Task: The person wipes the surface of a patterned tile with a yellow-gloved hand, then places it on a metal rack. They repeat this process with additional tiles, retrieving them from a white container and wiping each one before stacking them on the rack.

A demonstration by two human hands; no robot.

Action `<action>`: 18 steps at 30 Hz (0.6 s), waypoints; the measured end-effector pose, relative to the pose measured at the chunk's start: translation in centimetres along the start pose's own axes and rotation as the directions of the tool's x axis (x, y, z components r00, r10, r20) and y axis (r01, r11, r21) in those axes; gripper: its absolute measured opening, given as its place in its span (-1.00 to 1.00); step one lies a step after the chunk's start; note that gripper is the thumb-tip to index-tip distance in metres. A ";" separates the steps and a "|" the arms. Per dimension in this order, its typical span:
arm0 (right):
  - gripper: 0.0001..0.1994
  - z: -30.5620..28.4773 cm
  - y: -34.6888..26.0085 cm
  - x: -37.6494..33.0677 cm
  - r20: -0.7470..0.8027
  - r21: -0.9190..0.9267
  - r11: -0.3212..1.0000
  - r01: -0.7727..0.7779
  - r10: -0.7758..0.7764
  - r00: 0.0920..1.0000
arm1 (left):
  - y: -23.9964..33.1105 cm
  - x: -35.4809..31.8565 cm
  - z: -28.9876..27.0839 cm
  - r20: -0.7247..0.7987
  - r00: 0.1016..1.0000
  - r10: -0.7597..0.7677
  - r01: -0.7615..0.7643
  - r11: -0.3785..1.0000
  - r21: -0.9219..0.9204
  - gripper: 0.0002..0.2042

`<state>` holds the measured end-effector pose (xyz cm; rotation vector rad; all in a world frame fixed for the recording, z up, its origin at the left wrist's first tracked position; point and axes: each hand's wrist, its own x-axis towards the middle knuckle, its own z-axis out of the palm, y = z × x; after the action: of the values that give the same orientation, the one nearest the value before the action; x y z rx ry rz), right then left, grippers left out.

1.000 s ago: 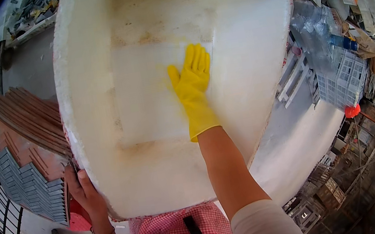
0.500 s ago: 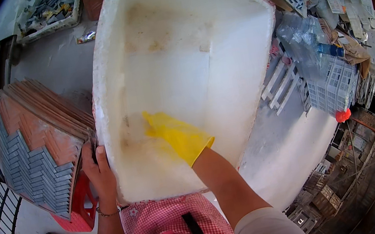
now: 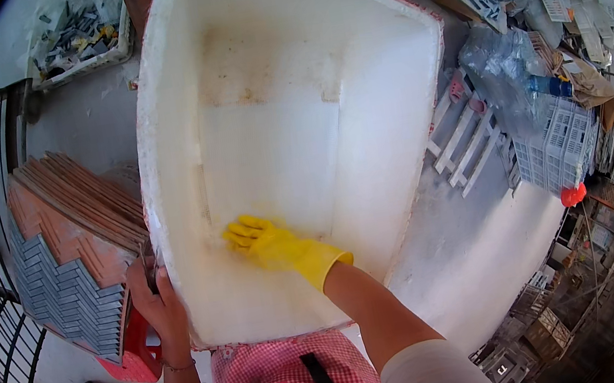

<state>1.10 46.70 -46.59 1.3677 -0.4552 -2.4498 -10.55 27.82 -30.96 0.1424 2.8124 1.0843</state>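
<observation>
A large white foam box (image 3: 268, 153) with a rough rim stands tilted before me, its inside facing up. Brown stains (image 3: 238, 73) mark its far inner end. My right hand (image 3: 271, 246), in a yellow rubber glove, lies inside near the box's lower left, fingers stretched out toward the left wall and touching the inner surface. Nothing shows in its grasp. My bare left hand (image 3: 158, 301) grips the outer left side, thumb at the rim; its fingertips are partly hidden by shadow. The near end of the box meets my red checked apron (image 3: 298, 380).
Left of the box, stacked panels with grey herringbone tiles (image 3: 66, 280) lean over a red stool (image 3: 136, 358). A crate of scraps (image 3: 86, 62) stands far left. White pallet slats (image 3: 469, 140), plastic crates (image 3: 558, 137) and clear plastic wrap (image 3: 502, 73) lie at right.
My gloved right hand has moved slightly down, its fingers now more spread in view. The box and my left hand appear shifted a little left and down.
</observation>
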 end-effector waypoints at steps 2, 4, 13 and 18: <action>-0.63 1.0 0.7 -2.7 -0.052 -0.516 0.830 0.212 -0.278 0.959 | 1.9 -0.4 -0.6 -0.198 0.979 0.046 -0.031 0.996 0.080 -0.75; -0.67 3.5 0.4 -4.6 0.103 -0.964 0.136 0.230 -0.603 0.791 | 6.2 -0.6 0.0 -0.012 0.998 -0.058 0.055 0.979 -0.198 -0.76; -0.70 12.1 -1.0 -11.7 0.259 -0.934 -0.088 0.347 -0.834 0.486 | 2.8 3.5 22.6 0.465 0.849 -0.251 0.369 0.912 -0.180 -0.70; -0.70 15.1 -2.2 -14.2 0.273 -0.917 -0.064 0.394 -0.820 0.503 | 1.7 4.0 26.3 0.401 0.881 -0.250 0.314 0.944 -0.100 -0.70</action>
<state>-4.93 56.33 -29.16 1.4493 1.9583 -1.9728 -10.55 47.05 -49.46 -0.0674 2.2973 1.0740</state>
